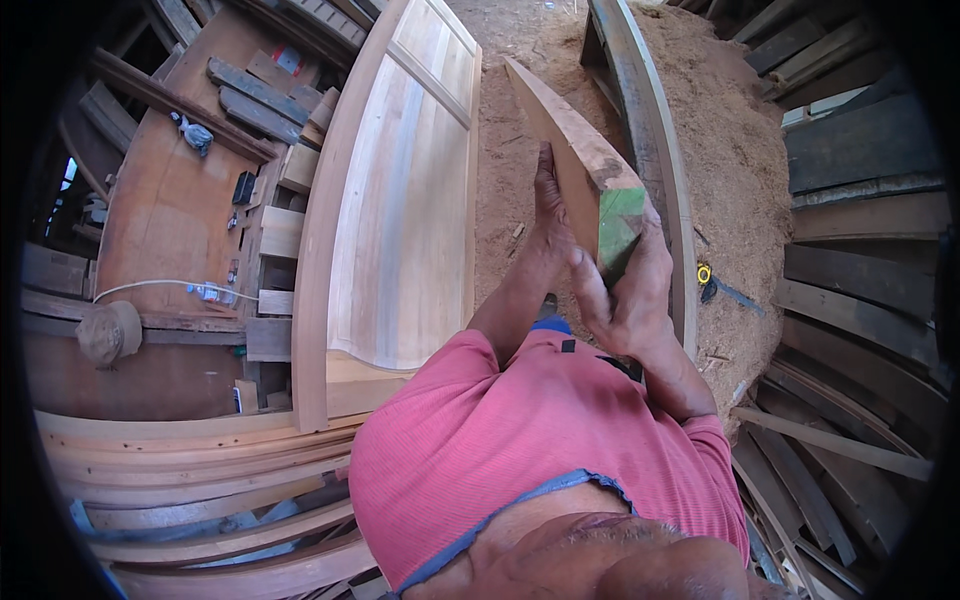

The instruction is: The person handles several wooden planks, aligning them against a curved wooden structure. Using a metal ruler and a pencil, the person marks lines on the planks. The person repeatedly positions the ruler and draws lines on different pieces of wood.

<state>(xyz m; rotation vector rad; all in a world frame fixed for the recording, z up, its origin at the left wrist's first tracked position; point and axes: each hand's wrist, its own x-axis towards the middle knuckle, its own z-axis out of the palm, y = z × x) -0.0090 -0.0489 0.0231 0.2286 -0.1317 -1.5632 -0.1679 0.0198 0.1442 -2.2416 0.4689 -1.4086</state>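
A thick wooden plank [580, 130], its near end painted green, is held up in front of me and points away from my body. My right hand [632, 300] wraps round the green end, thumb to the left of it and fingers on its right side. Farther along, my left hand [550, 205] is against the plank's left face with fingers pointing up; its underside grip is hidden by the wood. A long timber beam [662, 150] runs just right of the plank.
On the left a large panelled wooden door [410, 200] lies lengthwise. Beyond it are a brown board [175, 230] and a tape roll [110, 332]. A yellow-black tape measure [706, 275] rests on sawdust [735, 170]. Stacked boards [850, 265] line the right side.
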